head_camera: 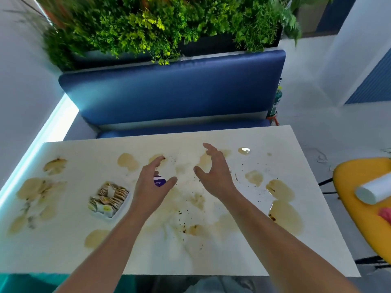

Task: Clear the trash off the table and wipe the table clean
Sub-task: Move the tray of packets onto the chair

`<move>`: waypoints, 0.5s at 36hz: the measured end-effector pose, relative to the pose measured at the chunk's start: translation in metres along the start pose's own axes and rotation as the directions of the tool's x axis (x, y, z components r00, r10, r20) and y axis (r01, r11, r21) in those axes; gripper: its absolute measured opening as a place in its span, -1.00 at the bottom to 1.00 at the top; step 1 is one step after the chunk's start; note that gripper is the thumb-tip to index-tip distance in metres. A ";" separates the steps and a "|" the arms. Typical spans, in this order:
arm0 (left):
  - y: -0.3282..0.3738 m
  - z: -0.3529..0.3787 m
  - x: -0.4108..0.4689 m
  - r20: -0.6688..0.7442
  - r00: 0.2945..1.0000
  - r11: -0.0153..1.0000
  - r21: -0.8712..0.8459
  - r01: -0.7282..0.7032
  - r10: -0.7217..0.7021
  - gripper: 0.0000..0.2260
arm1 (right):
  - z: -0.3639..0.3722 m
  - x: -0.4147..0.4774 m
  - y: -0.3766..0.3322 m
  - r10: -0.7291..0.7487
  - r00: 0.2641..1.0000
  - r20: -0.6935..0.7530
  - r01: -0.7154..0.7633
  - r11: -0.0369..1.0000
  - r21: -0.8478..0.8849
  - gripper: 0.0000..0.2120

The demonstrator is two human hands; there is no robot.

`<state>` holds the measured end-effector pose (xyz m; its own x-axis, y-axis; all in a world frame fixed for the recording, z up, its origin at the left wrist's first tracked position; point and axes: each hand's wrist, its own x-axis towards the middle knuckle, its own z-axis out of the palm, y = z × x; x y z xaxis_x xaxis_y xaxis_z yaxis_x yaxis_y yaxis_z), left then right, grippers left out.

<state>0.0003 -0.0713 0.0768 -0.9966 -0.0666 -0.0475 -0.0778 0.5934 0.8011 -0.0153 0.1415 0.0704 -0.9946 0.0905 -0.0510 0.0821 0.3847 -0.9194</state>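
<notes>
Table (55,250), white-topped, viewed from its near edge: tan stains (31,191) spread from the far left across the surface, with dark crumbs (184,225) at centre. A white tray (109,198) of sachets stands left of centre. Left hand (151,191) is above the table just beside the tray, fingers loosely extended, gripping nothing; a small purple item (159,181) shows between thumb and forefinger, contact unclear. Right hand (215,176), nearby, is spread, lightly curved, empty. Brown puddles (283,212) lie near the right edge. Beyond it, a yellow seat (349,182) bears a white roll (374,190) and a pink cloth (386,214)

No legible text; white print on the purple disc (160,180) illegible.
</notes>
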 end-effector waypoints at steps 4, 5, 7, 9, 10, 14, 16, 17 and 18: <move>-0.007 -0.005 -0.007 -0.050 0.998 0.999 -0.016 0.049 -0.050 -0.34 | 0.009 0.009 -0.002 -0.015 0.997 0.076 0.016 1.000 -0.007 -0.34; -0.009 -0.007 -0.008 -0.062 0.996 0.998 -0.022 0.063 -0.064 -0.33 | 0.011 0.011 -0.002 -0.023 0.995 0.095 0.023 1.000 -0.004 -0.34; -0.014 -0.010 -0.011 -0.093 0.991 0.995 -0.041 0.093 -0.097 -0.33 | 0.017 0.016 -0.002 -0.040 0.990 0.139 0.042 0.999 -0.011 -0.34; -0.017 -0.012 -0.016 -0.129 0.985 0.993 -0.049 0.112 -0.117 -0.34 | 0.023 0.020 -0.003 -0.057 0.983 0.176 0.059 0.998 -0.005 -0.34; -0.020 -0.013 -0.018 -0.151 0.980 0.991 -0.055 0.124 -0.131 -0.34 | 0.027 0.023 -0.003 -0.065 0.979 0.195 0.066 0.998 0.000 -0.34; -0.037 -0.020 -0.029 -0.220 0.956 0.979 -0.110 0.171 -0.192 -0.35 | 0.047 0.027 -0.006 -0.071 0.965 0.254 0.072 0.997 0.007 -0.34; -0.048 -0.025 -0.033 -0.249 0.944 0.974 -0.116 0.192 -0.216 -0.35 | 0.059 0.029 -0.007 -0.080 0.955 0.284 0.083 0.997 0.002 -0.34; -0.053 -0.028 -0.034 -0.263 0.938 0.972 -0.116 0.202 -0.226 -0.36 | 0.065 0.030 -0.008 -0.080 0.950 0.302 0.085 0.996 -0.002 -0.35; -0.060 -0.032 -0.036 -0.278 0.930 0.969 -0.113 0.218 -0.241 -0.36 | 0.072 0.031 -0.010 -0.075 0.943 0.323 0.083 0.996 -0.012 -0.35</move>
<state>0.0412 -0.1302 0.0498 -0.9008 -0.4283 -0.0713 -0.2894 0.4700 0.8339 -0.0516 0.0741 0.0496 -0.9649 -0.2404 -0.1054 0.0000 0.4015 -0.9158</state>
